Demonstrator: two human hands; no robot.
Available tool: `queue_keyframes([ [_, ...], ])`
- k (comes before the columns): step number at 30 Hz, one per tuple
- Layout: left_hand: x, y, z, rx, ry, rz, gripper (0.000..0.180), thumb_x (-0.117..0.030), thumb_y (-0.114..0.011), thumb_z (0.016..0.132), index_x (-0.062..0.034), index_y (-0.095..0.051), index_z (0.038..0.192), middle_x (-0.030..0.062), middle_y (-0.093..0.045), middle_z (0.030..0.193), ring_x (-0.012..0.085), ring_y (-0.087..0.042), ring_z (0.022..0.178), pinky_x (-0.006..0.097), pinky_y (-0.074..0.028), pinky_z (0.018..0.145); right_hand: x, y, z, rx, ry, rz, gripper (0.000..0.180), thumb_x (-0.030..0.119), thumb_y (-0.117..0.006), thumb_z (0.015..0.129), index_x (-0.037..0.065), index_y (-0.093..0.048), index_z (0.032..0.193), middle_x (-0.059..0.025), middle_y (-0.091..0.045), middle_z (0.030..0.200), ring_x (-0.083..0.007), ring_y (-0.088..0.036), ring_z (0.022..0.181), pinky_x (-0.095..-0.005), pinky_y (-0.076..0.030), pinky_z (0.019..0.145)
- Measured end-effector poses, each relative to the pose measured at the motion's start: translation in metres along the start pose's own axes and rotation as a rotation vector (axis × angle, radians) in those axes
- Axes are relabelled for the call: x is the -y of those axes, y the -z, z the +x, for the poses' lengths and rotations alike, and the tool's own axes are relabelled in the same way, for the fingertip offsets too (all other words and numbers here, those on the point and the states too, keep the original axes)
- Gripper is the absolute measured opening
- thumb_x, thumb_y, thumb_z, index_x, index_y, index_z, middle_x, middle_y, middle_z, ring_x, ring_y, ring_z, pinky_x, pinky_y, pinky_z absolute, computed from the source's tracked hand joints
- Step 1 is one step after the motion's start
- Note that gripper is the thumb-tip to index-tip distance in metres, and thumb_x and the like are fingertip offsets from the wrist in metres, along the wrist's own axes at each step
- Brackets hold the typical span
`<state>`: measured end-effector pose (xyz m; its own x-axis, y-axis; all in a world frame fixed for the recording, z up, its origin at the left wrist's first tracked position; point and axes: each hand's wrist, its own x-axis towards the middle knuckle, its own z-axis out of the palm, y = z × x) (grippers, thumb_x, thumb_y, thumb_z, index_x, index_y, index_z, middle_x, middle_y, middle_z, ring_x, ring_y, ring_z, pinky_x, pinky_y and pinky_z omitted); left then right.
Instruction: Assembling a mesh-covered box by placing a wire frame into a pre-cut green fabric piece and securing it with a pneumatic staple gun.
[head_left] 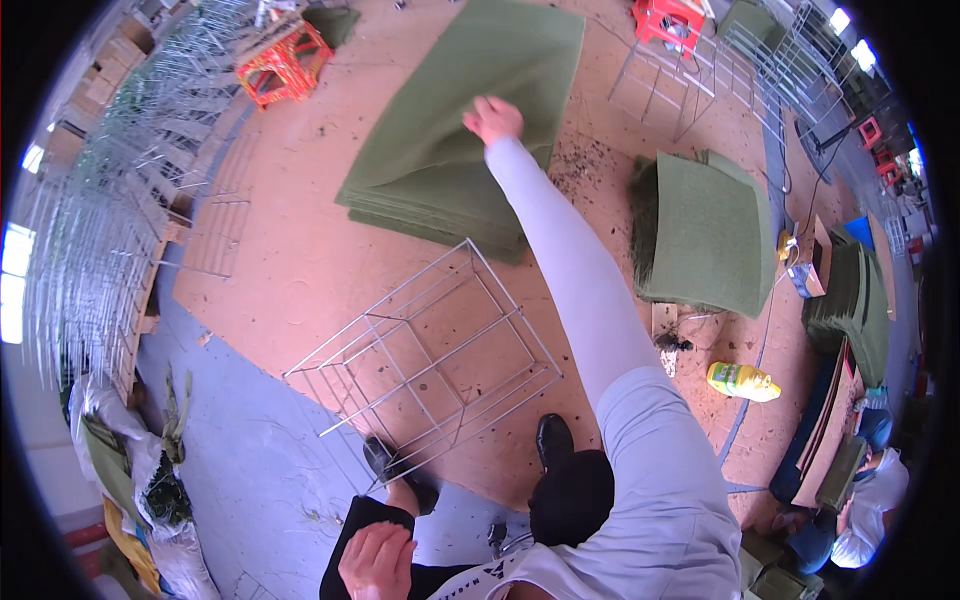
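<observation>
Sheets [425, 130] of matte green, felt-like material are lying in a flat stack at the upper centre of the frame, the top 1 rippling into soft folds. Their cut edges are showing as thin layers along the lower side. The stack's long axis is running toward the top edge, leaning right, with 1 short side facing lower left-centre.

The right hand [493, 120] is reaching onto the top sheet, its fingers bending close together; I cannot tell whether they are pinching the material. The left hand [375, 560] is hovering or resting by the black-clothed knee at the bottom, fingers curling inward; whether they are closing around anything, I cannot tell.

Thin, smooth metal rods are forming a box-shaped wire frame [420, 372] below the stack, several of its rods slanting toward the upper right. Another green stack [710, 235] is sitting right of centre, above a yellow bottle [742, 381]. 2 red plastic stools [285, 65] are standing at the upper left and upper right.
</observation>
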<state>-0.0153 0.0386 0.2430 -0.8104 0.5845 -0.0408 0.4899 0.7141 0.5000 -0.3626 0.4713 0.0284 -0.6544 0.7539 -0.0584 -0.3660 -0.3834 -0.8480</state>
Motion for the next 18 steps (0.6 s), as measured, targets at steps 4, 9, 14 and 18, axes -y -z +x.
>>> queue_keyframes([
  [4,0.000,-0.002,-0.027,-0.115,-0.074,0.041,0.012,0.000,-0.064,0.063,-0.0002,-0.056,0.072,0.0108,-0.057,0.075,0.0279,-0.056,0.069,0.034,-0.045,0.062,0.131,-0.133,-0.060,0.548,0.367,-0.156,0.027,0.011,-0.055,0.079,-0.001,-0.046,0.056,-0.0035,-0.048,0.054,-0.0164,-0.060,0.055,-0.0289,-0.050,0.049],
  [9,-0.007,0.029,-0.045,-0.361,-0.096,-0.101,0.028,-0.003,-0.067,0.064,0.0010,-0.056,0.088,0.0150,-0.057,0.087,0.0329,-0.055,0.081,0.038,-0.045,0.071,0.222,-0.157,-0.151,0.614,0.081,-0.300,0.014,0.013,-0.054,0.083,-0.001,-0.057,0.084,-0.0079,-0.058,0.082,-0.0219,-0.062,0.073,-0.0304,-0.050,0.065],
  [14,0.004,0.089,0.012,-0.907,-0.120,0.306,0.094,-0.018,-0.077,0.057,-0.0024,-0.022,0.132,0.0200,-0.027,0.133,0.0343,-0.026,0.123,0.046,-0.025,0.099,0.361,-0.166,-0.256,0.858,0.146,-0.259,0.027,0.013,-0.050,0.086,-0.004,-0.046,0.106,-0.0099,-0.055,0.102,-0.0221,-0.058,0.094,-0.0281,-0.048,0.077],
  [18,0.039,0.107,0.045,-0.903,0.120,0.369,0.088,-0.028,-0.074,0.063,-0.0068,-0.025,0.133,0.0164,-0.043,0.124,0.0271,-0.039,0.118,0.043,-0.033,0.094,0.460,-0.177,-0.335,1.002,0.229,-0.219,0.024,0.014,-0.051,0.086,-0.001,-0.049,0.104,-0.0124,-0.056,0.099,-0.0265,-0.058,0.094,-0.0338,-0.047,0.076],
])
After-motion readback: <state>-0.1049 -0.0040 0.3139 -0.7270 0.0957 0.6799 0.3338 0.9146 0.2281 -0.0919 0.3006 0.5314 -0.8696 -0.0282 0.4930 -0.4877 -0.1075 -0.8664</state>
